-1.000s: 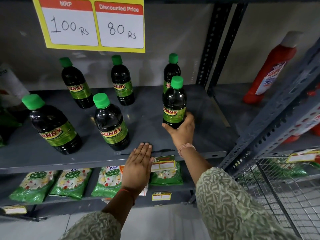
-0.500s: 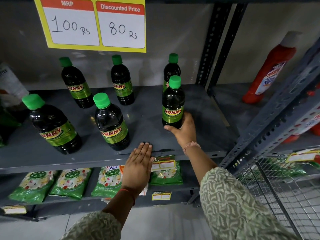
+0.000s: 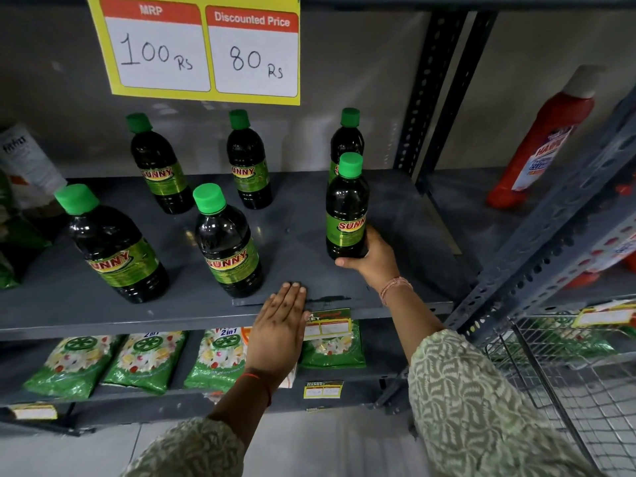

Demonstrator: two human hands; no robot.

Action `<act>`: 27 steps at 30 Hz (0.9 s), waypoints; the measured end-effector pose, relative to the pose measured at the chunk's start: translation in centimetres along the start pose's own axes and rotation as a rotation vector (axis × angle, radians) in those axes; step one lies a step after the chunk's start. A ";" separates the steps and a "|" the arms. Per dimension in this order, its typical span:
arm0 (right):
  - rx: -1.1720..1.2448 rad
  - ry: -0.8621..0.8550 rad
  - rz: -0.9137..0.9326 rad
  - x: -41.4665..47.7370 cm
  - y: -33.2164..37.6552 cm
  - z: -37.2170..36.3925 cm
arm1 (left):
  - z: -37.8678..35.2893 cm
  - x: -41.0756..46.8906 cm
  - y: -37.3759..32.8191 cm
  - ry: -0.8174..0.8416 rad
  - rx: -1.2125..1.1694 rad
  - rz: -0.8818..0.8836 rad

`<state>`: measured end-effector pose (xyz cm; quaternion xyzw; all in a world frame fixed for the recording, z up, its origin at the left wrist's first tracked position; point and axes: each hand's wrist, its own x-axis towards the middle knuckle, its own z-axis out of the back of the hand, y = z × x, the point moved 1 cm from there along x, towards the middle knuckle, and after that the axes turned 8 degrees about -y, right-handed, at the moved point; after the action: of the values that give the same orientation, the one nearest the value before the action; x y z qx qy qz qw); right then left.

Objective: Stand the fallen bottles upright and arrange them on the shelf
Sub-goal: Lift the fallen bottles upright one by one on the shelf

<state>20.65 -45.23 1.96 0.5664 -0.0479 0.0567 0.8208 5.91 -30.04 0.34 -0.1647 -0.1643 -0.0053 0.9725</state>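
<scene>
1. While the right hand (image 3: 373, 258) wraps round its base, a dark bottle (image 3: 347, 215) with a green cap stands upright right of centre on the grey metal shelf (image 3: 395, 215).
2. The left hand (image 3: 280, 325) lies flat and open on the shelf's front edge at lower centre, holding nothing.
3. Five more bottles stand upright on the same shelf: two in front at left (image 3: 113, 247) and centre (image 3: 227, 244), three behind (image 3: 246, 163), one of them (image 3: 347, 134) half hidden by the held bottle.
4. A yellow price sign (image 3: 201, 46) hangs at upper centre, its top cut off.
5. Green packets (image 3: 144, 361) lie on the lower shelf; price tags there are too small to read.
6. A red bottle (image 3: 543, 139) leans at upper right, behind a perforated steel upright (image 3: 430, 87); a wire basket (image 3: 578, 380) is cut off at lower right.
</scene>
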 end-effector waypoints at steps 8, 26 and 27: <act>0.052 -0.039 -0.018 -0.2 -0.1 -0.1 | 0.0 -0.1 0.2 -0.013 -0.007 -0.037; 0.038 -0.080 0.019 -5.5 -0.5 0.7 | -1.1 0.0 0.8 -0.109 -0.016 -0.092; 0.031 -0.082 0.022 -5.6 -0.5 0.7 | -1.2 0.0 0.8 -0.108 -0.017 -0.090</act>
<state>15.20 -46.25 0.92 0.5803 -0.0868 0.0431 0.8086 6.32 -29.63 -0.96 -0.1656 -0.2239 -0.0414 0.9596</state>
